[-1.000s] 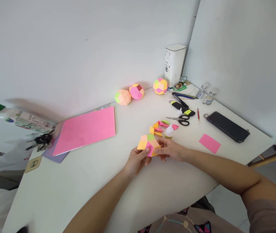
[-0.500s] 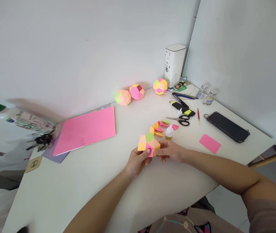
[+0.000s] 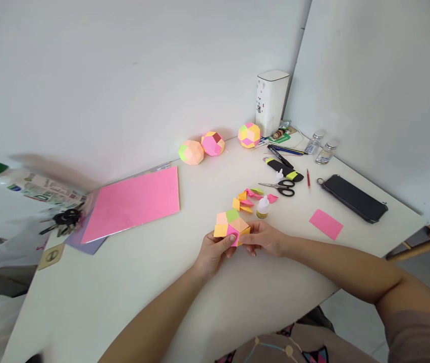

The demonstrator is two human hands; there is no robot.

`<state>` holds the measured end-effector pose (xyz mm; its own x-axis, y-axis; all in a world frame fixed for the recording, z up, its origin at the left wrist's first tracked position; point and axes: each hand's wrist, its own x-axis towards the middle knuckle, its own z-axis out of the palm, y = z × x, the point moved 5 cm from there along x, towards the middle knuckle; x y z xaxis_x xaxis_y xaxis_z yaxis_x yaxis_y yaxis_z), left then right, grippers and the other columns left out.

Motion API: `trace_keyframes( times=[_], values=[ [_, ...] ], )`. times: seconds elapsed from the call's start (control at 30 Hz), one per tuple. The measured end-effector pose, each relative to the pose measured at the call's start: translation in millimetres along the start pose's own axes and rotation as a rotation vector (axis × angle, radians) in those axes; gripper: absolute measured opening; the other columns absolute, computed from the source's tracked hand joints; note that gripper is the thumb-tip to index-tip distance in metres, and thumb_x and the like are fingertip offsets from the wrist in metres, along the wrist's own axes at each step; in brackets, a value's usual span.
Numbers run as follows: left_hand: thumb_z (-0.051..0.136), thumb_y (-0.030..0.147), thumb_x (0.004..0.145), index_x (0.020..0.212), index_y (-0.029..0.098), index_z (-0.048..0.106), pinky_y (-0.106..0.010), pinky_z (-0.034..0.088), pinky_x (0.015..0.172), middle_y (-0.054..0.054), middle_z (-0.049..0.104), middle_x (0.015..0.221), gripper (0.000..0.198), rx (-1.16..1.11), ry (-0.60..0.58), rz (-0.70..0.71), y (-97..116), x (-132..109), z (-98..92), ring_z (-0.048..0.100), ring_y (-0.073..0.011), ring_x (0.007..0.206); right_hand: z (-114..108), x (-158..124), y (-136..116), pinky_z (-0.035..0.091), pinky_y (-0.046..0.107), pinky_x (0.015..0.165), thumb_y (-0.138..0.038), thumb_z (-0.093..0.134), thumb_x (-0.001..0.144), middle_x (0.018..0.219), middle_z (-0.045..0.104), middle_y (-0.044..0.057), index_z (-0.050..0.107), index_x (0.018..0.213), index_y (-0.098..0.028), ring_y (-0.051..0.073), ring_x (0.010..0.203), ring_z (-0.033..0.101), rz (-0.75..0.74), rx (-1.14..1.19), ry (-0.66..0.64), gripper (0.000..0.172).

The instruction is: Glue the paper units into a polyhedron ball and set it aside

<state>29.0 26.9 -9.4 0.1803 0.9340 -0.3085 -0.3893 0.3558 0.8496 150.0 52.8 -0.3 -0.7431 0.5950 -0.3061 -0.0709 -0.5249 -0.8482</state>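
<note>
Between my two hands is a partly formed paper ball (image 3: 232, 218) of folded yellow, pink, peach and green pieces. My left hand (image 3: 215, 252) grips its lower left side, thumb on a pink face. At its right edge my right hand (image 3: 266, 238) pinches a yellow-orange piece; the fingertips behind the paper are hidden. Just beyond lie several loose folded paper pieces (image 3: 244, 202) in orange, pink and green. A small glue bottle (image 3: 262, 206) with a white nozzle stands close to my right hand.
Three finished-looking paper balls, one peach (image 3: 191, 152), one pink (image 3: 213, 143) and one multicoloured (image 3: 249, 135), rest along the wall. Scissors (image 3: 286, 188), a black-and-yellow cutter (image 3: 283, 169), a pink paper slip (image 3: 326, 224) and a black phone (image 3: 354, 198) lie right. Pink sheets (image 3: 133, 202) lie left.
Both hands keep hold of the paper ball in nearly the same place. The view has shifted very slightly; nothing on the table has moved.
</note>
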Motion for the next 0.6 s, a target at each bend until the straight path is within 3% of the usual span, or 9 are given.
trace_keyframes(
  times=[0.47,0.6],
  values=[
    [0.075,0.033,0.067,0.061,0.013,0.059,-0.023,0.026,0.046,0.004,0.047,0.047,0.026,-0.001,-0.038,-0.010,-2.0,1.0,-1.9,0.035,-0.0052,0.041,-1.7,0.8,2.2,0.039,0.021,0.047,-0.033,0.072,0.071,0.051,0.051,-0.005,0.062,0.076,-0.016,0.008,0.048,0.044,-0.004,0.006,0.024,0.021],
    [0.076,0.044,0.064,0.066,0.013,0.063,-0.028,0.038,0.056,-0.001,0.056,0.053,0.034,-0.021,-0.088,-0.001,1.0,1.1,0.2,0.050,-0.0121,0.053,-4.3,0.4,-5.3,0.040,0.021,0.049,-0.033,0.070,0.073,0.060,0.057,-0.003,0.062,0.084,-0.015,0.007,0.050,0.048,-0.056,0.007,0.019,0.022]
  ],
)
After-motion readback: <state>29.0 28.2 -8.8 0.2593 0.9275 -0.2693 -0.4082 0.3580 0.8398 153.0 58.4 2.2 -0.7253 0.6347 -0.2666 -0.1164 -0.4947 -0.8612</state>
